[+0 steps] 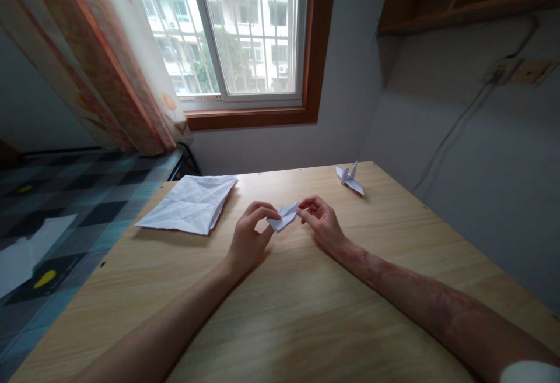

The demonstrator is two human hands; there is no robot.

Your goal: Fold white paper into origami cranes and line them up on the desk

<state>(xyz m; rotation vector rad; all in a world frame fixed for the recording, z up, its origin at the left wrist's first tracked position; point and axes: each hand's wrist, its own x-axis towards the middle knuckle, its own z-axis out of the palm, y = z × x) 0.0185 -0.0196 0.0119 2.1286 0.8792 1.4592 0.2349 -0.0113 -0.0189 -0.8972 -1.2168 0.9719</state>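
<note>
A small folded piece of white paper [285, 217] is held between my two hands, just above the middle of the table. My left hand [252, 232] pinches its left end, with the fingers over the top and the thumb at the near side. At the paper's right tip, the thumb and forefinger of my right hand [321, 222] are closed on it. Beyond my right hand, a white origami crane [350, 179] stands on the tabletop. Creased sheets of white paper [188, 205] lie stacked to the left of my left hand.
The wooden table [297, 313] reaches toward a barred window [254, 39] at the back. On the left is a bed with a checked cover [100, 179], with loose white paper [35, 249] on it. A cable [450, 129] hangs down the right wall below a shelf [472, 13].
</note>
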